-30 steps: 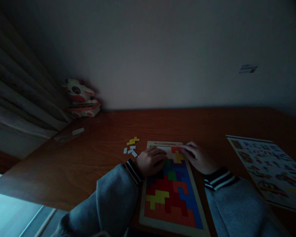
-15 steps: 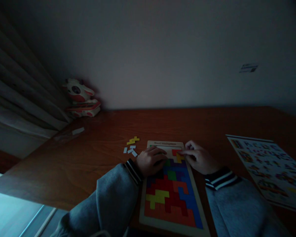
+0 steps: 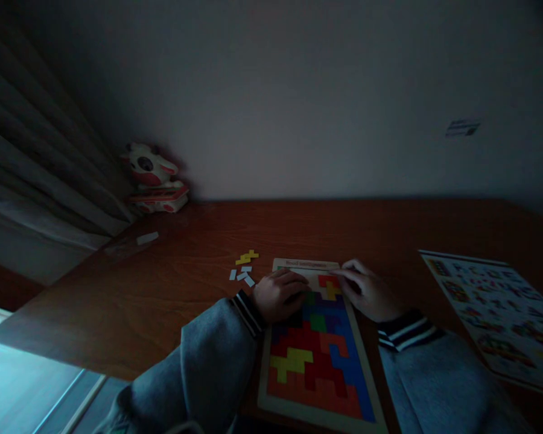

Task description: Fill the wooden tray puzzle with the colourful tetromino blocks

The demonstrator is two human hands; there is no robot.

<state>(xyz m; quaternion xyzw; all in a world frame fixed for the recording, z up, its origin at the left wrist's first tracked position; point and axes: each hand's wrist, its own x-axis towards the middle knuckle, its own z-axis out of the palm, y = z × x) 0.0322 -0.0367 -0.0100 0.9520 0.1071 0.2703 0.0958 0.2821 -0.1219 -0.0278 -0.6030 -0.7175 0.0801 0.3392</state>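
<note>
"One puzzle board (image 3: 308, 413) lies before us on the surface (image 3: 163, 301), long side running from near to far. How does it look to us?"

"We see a pale rim, dark lettering along its far edge, and angular blocks (image 3: 328, 367) packed flat inside: red, orange, blue, green, lime. Towards the far right corner, a red piece (image 3: 326, 280) meets an orange-yellow piece (image 3: 332, 291), with bare pale board to their left."

"And our left hand (image 3: 281, 295)?"

"Palm down over the board's far left part, fingers loosely bent. We can't tell whether anything sits beneath it."

"Our right hand (image 3: 366, 290)?"

"By the far right corner, thumb and forefinger nearly together beside the red piece. Whether they pinch anything, we can't tell."

"What do we have left of the board?"

"Loose yellow pieces (image 3: 247, 259) and, just nearer, white pieces (image 3: 244, 276), scattered at odd angles."
</note>
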